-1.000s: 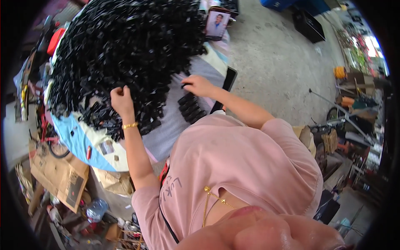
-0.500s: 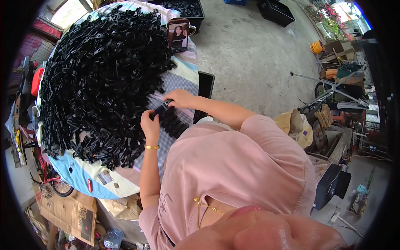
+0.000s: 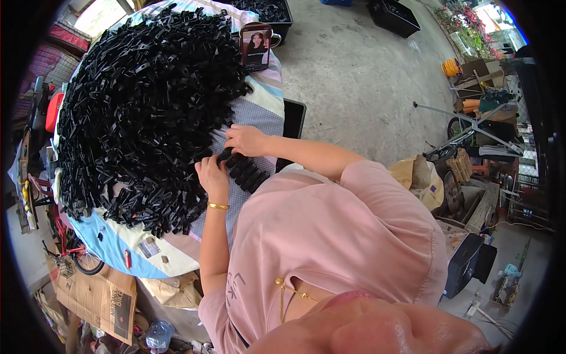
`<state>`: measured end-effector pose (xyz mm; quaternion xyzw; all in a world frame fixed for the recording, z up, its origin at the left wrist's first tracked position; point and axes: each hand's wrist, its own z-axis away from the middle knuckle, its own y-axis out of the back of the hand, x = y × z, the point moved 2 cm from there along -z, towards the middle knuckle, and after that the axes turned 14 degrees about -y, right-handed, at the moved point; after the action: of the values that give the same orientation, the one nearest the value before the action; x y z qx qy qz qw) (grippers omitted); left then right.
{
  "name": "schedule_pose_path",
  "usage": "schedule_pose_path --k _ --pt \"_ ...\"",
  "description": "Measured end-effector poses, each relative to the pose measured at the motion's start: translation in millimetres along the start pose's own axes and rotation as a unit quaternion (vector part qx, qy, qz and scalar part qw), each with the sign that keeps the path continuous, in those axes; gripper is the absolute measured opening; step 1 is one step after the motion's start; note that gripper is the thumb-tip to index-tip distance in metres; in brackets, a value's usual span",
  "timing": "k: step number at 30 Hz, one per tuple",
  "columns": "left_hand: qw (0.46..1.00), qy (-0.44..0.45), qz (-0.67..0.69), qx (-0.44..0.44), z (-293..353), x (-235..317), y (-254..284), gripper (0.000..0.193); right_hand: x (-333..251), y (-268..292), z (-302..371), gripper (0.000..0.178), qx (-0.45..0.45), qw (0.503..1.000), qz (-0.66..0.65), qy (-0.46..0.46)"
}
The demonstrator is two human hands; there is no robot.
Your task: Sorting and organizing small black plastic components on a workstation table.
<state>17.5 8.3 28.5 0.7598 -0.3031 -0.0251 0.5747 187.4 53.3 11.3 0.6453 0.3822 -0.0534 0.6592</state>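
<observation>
Both my hands work at the near right edge of a big heap of small black plastic clips [image 3: 141,112] on a round table. My left hand [image 3: 212,176], with a gold bangle at the wrist, has its fingers closed at a black clip [image 3: 224,154]. At the same clip, the fingers of my right hand [image 3: 245,140] are bent and pressed together; the clip is largely covered by my fingers. Close to my shirt, just below the right hand, a row of black clips [image 3: 249,174] lies side by side on the patterned tablecloth [image 3: 259,115].
A phone [image 3: 255,47] stands propped against a mug at the table's far right edge. Black bins [image 3: 394,16] sit on the concrete floor, one beside the table [image 3: 295,118]. A red lighter [image 3: 127,259] lies on the cloth. Cardboard [image 3: 97,301] leans below the table.
My two hands have drawn slightly closer together around the clip, which shows less between my fingers now. The heap and the row look the same.
</observation>
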Motion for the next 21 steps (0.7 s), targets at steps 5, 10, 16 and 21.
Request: schedule_pose_path --k 5,10,16,21 --pt "0.999 0.005 0.051 0.001 0.2 -4.9 -1.7 0.016 13.3 6.3 7.2 0.025 -0.032 0.996 0.077 -0.018" --pt "0.998 -0.017 0.063 -0.006 -3.5 -8.8 0.5 0.014 19.0 -0.8 8.4 0.026 0.013 0.999 0.044 0.019" --pt "0.998 0.002 0.062 -0.024 -6.7 -7.9 -2.1 0.014 7.2 5.4 -2.7 0.022 0.019 0.997 0.063 0.038" --pt "0.997 0.014 0.072 -0.03 -5.6 -9.3 -2.0 0.014 7.2 7.0 -8.7 0.014 -0.032 0.987 0.147 0.056"
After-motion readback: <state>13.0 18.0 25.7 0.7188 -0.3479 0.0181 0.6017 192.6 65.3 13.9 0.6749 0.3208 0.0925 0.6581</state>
